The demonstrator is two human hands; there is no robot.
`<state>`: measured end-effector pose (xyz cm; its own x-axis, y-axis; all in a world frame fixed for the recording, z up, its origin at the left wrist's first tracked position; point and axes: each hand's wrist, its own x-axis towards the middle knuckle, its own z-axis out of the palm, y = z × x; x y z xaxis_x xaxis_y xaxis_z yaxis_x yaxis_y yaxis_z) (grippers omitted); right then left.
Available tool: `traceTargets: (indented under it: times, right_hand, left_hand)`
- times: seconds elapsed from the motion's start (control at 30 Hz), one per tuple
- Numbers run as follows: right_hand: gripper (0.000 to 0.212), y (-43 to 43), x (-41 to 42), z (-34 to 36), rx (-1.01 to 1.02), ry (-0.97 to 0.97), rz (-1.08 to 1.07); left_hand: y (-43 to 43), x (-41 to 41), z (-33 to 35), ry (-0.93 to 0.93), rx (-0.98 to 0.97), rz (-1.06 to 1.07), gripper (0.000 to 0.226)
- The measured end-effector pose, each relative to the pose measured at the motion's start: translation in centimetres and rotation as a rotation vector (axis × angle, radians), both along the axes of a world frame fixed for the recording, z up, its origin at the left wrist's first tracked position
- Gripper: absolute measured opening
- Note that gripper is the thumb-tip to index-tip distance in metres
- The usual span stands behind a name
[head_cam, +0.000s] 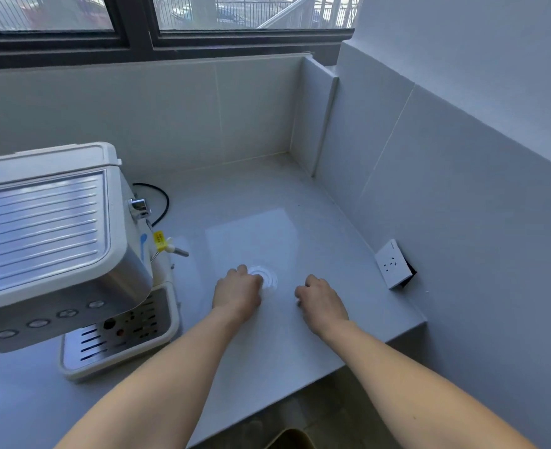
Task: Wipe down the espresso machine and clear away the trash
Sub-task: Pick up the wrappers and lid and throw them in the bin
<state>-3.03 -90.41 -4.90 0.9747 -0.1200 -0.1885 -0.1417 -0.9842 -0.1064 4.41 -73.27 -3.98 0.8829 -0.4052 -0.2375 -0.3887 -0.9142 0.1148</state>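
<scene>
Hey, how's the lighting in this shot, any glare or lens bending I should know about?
Head view: daylight from the dark-framed window leaves a pale reflected patch on the glossy grey countertop; the wide-angle lens bows the white espresso machine and wall lines; the small clear round plastic piece nearly vanishes.

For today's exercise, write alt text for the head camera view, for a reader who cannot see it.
Two bare hands reach over a pale countertop: the left hand curls over a small clear round lid, the right hand is loosely closed beside it. A white espresso machine stands left, a loose wall socket right.
</scene>
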Motion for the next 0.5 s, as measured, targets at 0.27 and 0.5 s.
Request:
traceTargets:
  times: [0.27,0.5]
  right_hand:
    - [0.029,0.4,-2.7,0.2,0.219,-0.092,-0.113]
    - [0.025,1.3,-6.4,1.1,0.258,-0.148,-0.174]
  left_hand:
    - [2.4,-3.5,-1.0,-0.154,-0.177,-0.051,0.025]
    - [4.3,-7.4,1.0,-0.315,-0.428,-0.151,0.01]
